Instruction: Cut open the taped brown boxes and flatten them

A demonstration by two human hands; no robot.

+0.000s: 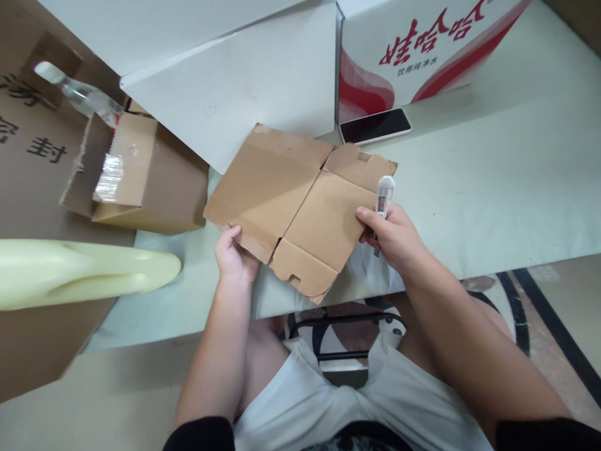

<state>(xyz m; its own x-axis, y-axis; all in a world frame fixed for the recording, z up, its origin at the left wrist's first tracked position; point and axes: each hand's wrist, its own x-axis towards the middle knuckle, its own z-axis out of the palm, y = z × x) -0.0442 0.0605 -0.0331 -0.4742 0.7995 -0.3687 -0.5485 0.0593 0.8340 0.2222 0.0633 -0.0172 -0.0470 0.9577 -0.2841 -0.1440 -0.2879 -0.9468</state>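
A flattened brown cardboard box (295,200) lies on the pale table (493,188) in front of me, its flaps spread out. My left hand (235,257) grips its near left edge, fingers curled under the cardboard. My right hand (392,235) pinches the box's right edge and also holds a small white utility knife (384,195), which points away from me.
A phone (374,126) lies face up behind the flat box. Beside it stands a white and red printed carton (422,50). A large white board (244,94) leans behind. At left sit an open brown box (141,181), a plastic bottle (75,94) and a pale yellow plastic object (84,272).
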